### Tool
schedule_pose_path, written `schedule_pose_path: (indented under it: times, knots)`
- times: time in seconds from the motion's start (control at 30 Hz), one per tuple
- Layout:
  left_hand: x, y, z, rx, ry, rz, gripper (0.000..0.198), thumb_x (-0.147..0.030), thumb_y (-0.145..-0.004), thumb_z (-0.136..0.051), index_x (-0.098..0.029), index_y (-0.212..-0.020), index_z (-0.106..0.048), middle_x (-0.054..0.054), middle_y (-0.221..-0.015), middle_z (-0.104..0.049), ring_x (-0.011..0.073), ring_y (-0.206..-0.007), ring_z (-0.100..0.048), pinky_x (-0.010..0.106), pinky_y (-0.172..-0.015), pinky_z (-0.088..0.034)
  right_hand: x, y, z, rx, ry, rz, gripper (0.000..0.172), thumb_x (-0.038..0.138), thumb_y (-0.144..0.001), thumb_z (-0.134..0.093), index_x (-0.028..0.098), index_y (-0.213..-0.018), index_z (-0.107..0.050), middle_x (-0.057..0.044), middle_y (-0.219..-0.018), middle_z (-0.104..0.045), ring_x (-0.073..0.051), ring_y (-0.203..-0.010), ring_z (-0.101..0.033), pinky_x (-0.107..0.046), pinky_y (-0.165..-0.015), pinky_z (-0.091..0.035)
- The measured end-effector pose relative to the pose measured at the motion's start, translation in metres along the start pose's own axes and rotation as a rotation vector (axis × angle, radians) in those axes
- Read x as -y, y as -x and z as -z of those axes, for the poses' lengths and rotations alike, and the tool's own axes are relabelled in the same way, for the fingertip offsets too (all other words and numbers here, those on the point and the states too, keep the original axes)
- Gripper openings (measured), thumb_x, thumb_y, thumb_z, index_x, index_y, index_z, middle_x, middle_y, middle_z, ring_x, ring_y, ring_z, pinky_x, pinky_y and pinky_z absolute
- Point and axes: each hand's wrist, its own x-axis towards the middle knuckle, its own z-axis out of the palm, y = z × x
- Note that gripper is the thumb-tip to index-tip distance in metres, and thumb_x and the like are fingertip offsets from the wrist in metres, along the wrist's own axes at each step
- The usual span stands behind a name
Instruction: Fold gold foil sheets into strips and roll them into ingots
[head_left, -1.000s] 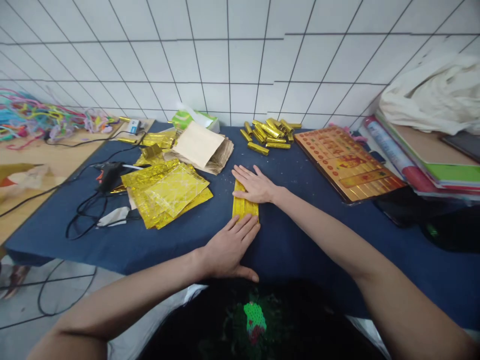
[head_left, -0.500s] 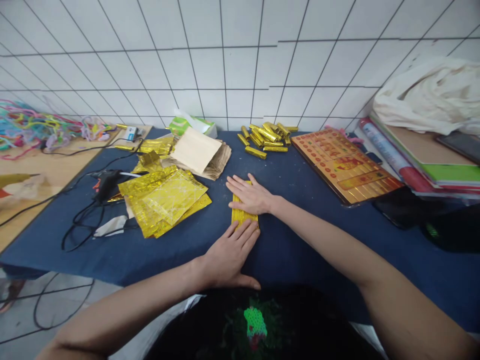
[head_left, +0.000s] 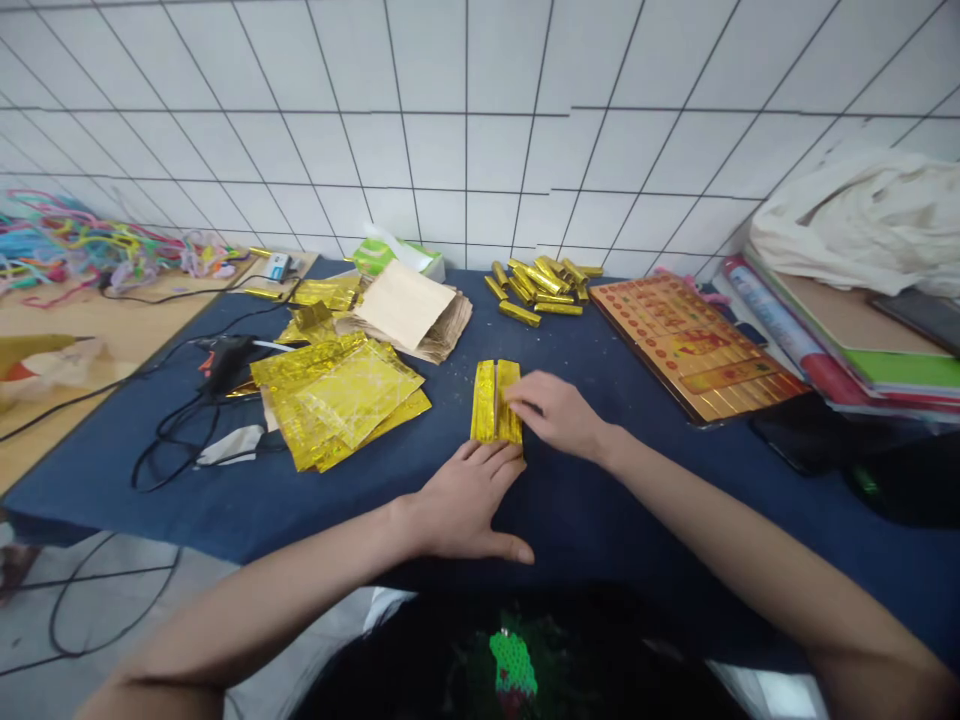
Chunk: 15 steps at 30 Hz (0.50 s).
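A narrow folded gold foil paper (head_left: 491, 398) lies lengthwise on the blue table cloth (head_left: 600, 500) in front of me. My left hand (head_left: 469, 497) lies flat and open, fingertips pressing the paper's near end. My right hand (head_left: 553, 411) rests at the paper's right edge, fingers curled and touching that edge. A heap of loose gold foil sheets (head_left: 337, 395) sits to the left. Several finished gold folded bars (head_left: 536, 282) are piled at the back by the wall.
A stack of tan paper (head_left: 412, 312) lies behind the foil heap. A glue gun with black cables (head_left: 221, 358) is at left. An orange and gold printed stack (head_left: 694, 340) sits at right, with books and a white bag (head_left: 862, 215) beyond.
My right hand slid off the top of the folded paper, back and to its right edge, uncovering the paper's far end. My left hand stayed at the near end.
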Motion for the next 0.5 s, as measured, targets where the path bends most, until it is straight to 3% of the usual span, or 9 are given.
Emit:
schedule_pose_path:
  times: [0.1,0.2,0.33,0.4,0.5]
  knots:
    - [0.007,-0.005,0.015,0.002,0.211,0.066,0.05,-0.05,-0.074,-0.057,-0.017,-0.111,-0.049,0.012,-0.112,-0.057,0.0273,-0.106,-0.051,0.045,-0.093,-0.037,0.015,0.032,0.004,0.135,-0.061,0.081,0.024,0.011,-0.08,-0.046,0.018,-0.096,-0.062,-0.007,-0.104,-0.066,-0.018,-0.101,-0.058,-0.038,-0.092,-0.041]
    - [0.02,-0.008,0.02,-0.085,0.553,0.195,0.025,-0.029,-0.079,-0.052,-0.017,-0.1,-0.048,0.007,-0.1,-0.057,0.0196,-0.091,-0.056,0.037,-0.081,-0.045,0.021,0.046,0.002,0.207,0.007,0.058,0.032,0.008,-0.076,-0.047,0.018,-0.104,-0.058,-0.009,-0.119,-0.059,-0.021,-0.113,-0.051,-0.048,-0.1,-0.031]
    - [0.037,-0.009,0.014,-0.286,0.931,0.202,0.013,-0.02,-0.077,-0.053,-0.017,-0.088,-0.045,0.005,-0.098,-0.053,0.0176,-0.098,-0.054,0.031,-0.079,-0.047,0.02,0.048,-0.005,0.173,0.08,0.068,0.03,0.01,-0.079,-0.045,0.019,-0.104,-0.059,-0.009,-0.118,-0.06,-0.02,-0.111,-0.053,-0.05,-0.101,-0.029]
    - [0.043,-0.007,0.014,-0.348,0.927,0.204,0.011,-0.015,-0.076,-0.051,-0.017,-0.086,-0.046,0.004,-0.095,-0.053,0.0166,-0.096,-0.055,0.031,-0.08,-0.048,0.018,0.049,-0.008,0.122,0.079,0.072,0.026,0.013,-0.082,-0.045,0.02,-0.101,-0.061,-0.007,-0.115,-0.062,-0.019,-0.108,-0.055,-0.048,-0.1,-0.032]
    - [0.05,-0.004,0.018,-0.312,0.646,0.195,0.016,-0.008,-0.077,-0.044,-0.017,-0.087,-0.053,0.004,-0.091,-0.056,0.0144,-0.089,-0.056,0.032,-0.081,-0.047,0.016,0.05,-0.014,0.049,0.051,0.054,0.023,0.016,-0.085,-0.044,0.02,-0.095,-0.064,-0.006,-0.11,-0.065,-0.018,-0.105,-0.058,-0.043,-0.097,-0.038]
